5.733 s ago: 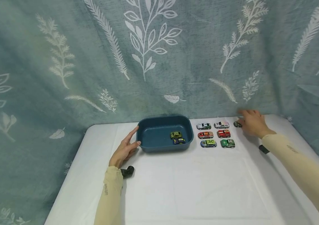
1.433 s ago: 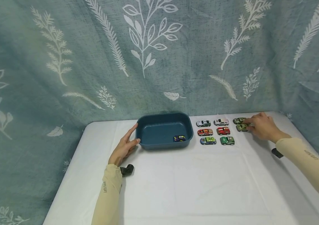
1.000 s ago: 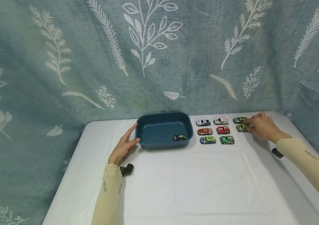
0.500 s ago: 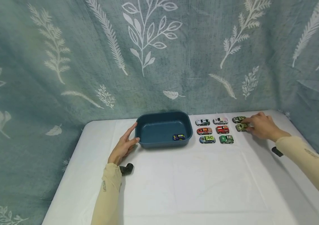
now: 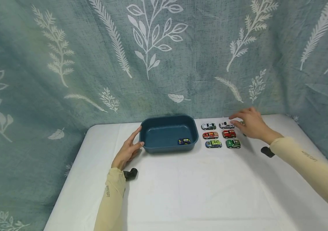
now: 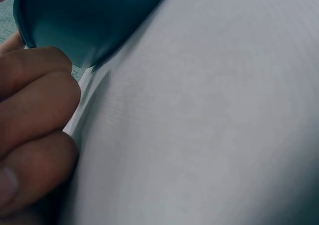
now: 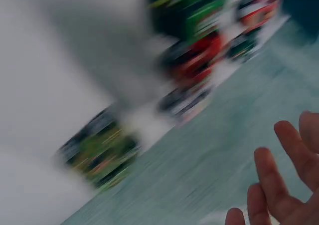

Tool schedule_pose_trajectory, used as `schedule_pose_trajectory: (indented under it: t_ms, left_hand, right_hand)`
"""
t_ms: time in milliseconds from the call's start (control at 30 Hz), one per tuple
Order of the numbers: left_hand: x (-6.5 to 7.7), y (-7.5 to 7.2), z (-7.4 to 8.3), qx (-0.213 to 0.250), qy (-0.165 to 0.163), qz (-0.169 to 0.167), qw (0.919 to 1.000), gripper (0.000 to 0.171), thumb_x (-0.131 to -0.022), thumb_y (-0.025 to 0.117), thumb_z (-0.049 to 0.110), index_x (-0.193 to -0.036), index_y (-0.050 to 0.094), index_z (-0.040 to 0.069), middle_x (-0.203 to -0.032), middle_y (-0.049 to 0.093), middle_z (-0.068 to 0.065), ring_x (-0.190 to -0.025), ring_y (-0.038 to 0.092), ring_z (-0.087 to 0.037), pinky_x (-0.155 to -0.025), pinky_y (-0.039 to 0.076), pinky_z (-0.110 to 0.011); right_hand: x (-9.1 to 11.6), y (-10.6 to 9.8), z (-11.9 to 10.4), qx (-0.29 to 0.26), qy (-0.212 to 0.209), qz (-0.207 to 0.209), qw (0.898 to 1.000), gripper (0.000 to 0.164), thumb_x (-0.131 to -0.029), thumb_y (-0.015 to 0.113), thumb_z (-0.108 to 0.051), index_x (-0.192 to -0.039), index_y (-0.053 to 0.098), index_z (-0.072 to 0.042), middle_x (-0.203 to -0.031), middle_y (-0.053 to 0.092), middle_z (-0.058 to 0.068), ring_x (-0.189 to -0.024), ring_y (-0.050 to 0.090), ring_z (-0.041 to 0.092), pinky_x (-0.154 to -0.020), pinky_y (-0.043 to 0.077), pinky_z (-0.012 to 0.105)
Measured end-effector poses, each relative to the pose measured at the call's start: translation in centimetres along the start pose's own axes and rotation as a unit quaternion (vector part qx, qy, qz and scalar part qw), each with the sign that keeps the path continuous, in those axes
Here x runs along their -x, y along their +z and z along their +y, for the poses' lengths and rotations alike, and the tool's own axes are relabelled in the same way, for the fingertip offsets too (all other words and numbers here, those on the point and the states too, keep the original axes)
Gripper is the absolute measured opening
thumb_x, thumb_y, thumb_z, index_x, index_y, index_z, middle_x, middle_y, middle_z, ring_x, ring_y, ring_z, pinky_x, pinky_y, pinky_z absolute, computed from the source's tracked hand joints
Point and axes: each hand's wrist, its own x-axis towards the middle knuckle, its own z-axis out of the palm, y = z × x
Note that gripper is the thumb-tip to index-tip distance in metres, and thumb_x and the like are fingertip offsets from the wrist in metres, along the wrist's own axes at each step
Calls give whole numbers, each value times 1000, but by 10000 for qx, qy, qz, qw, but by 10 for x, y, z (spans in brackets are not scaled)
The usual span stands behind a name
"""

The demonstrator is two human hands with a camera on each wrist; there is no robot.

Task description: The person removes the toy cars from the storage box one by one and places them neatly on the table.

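My left hand (image 5: 127,152) lies at the left end of a dark blue plastic bin (image 5: 164,149), index finger and thumb spread along its outer edge. In the left wrist view, the other fingers (image 6: 40,105) bend beside the bin wall. One dark blue toy car (image 5: 184,141) sits inside. My right hand (image 5: 252,124) is raised over the right end of the toy cars with nothing in it, its fingers (image 7: 271,180) apart. It mostly hides the camouflage cars in the head view. In the right wrist view, a blurred green camouflage car (image 7: 102,152) shows.
Right of the bin stand toy cars in rows: a white-green car (image 5: 208,126) and a white car (image 5: 226,125), an orange-red car (image 5: 210,135) and a red car (image 5: 229,133), a blue-yellow car (image 5: 213,144) and a green car (image 5: 233,143). A patterned curtain (image 5: 164,96) hangs behind.
A green camouflage car went from the bin to the table at the right, beside the other camouflage car. My right hand then let go, rose and moved left. My left hand stayed at the bin.
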Motion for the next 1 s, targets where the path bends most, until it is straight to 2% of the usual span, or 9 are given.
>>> schedule_pose_trajectory:
  t_ms: [67,167,367,400,433,600,667,833,1000]
  left_hand:
    - [0,0,-1,-6,13,-5,10000,77,-104,68,22,-164,31,51,-49,27,10,-41,21,-9,-41,25,-26]
    - [0,1,-2,-13,32,24,10000,76,-104,68,21,-164,32,52,-49,28,10,-41,21,-9,-41,25,-25]
    - [0,2,-3,17,-71,66,10000,76,-104,68,20,-163,33,52,-50,27,10,-41,21,-8,-42,26,-26]
    - [0,3,-3,30,-76,44,10000,76,-104,68,20,-163,32,52,-53,33,11,-41,21,-8,-42,26,-26]
    - [-1,3,-3,19,-63,11,10000,77,-105,68,20,-164,31,51,-60,40,12,-41,22,-8,-43,27,-26]
    - [-3,6,-2,-21,-69,-59,10000,77,-104,69,23,-164,31,52,-60,41,12,-41,22,-9,-42,27,-26]
    - [-3,6,-2,3,-104,-61,9999,77,-104,70,23,-163,31,53,-50,28,10,-40,21,-9,-42,27,-26]
    - [-1,4,-1,48,-94,-46,9999,77,-104,68,20,-163,31,52,-48,29,11,-40,21,-8,-41,26,-26]
    - [1,1,1,72,0,41,10000,77,-104,69,19,-164,32,50,-48,29,11,-40,22,-8,-41,25,-25]
  right_hand:
    - [-9,7,-19,-208,-225,128,9994,22,-104,69,-17,-121,78,-6,-133,66,29,-121,49,51,-93,36,69]
    - [-23,19,-46,-443,-332,103,9984,25,-104,69,-22,-124,76,-8,-145,58,29,-130,43,52,-101,32,72]
    - [-45,46,-86,-711,-361,-149,9967,33,-104,70,-34,-128,75,-12,-163,40,26,-143,33,54,-105,29,74]
    - [-47,50,-90,-799,-374,-225,9958,33,-104,70,-34,-127,75,-12,-164,38,27,-144,32,54,-106,29,75]
    - [-48,54,-94,-855,-394,-305,9951,33,-103,70,-34,-127,75,-11,-164,37,27,-144,32,55,-107,29,76]
    - [-51,70,-105,-896,-503,-806,9914,32,-101,74,-34,-125,78,-13,-166,33,30,-148,31,56,-109,30,78]
    - [-51,74,-109,-846,-506,-997,9901,34,-99,76,-35,-126,79,-15,-168,30,30,-151,28,57,-110,31,77]
    - [-57,79,-115,-761,-375,-1203,9891,40,-92,84,-38,-125,80,-15,-169,25,32,-153,23,58,-110,32,78]
    - [-68,80,-120,-904,-125,-1501,9845,40,-87,89,-37,-120,82,-16,-170,20,36,-155,16,60,-114,23,82]
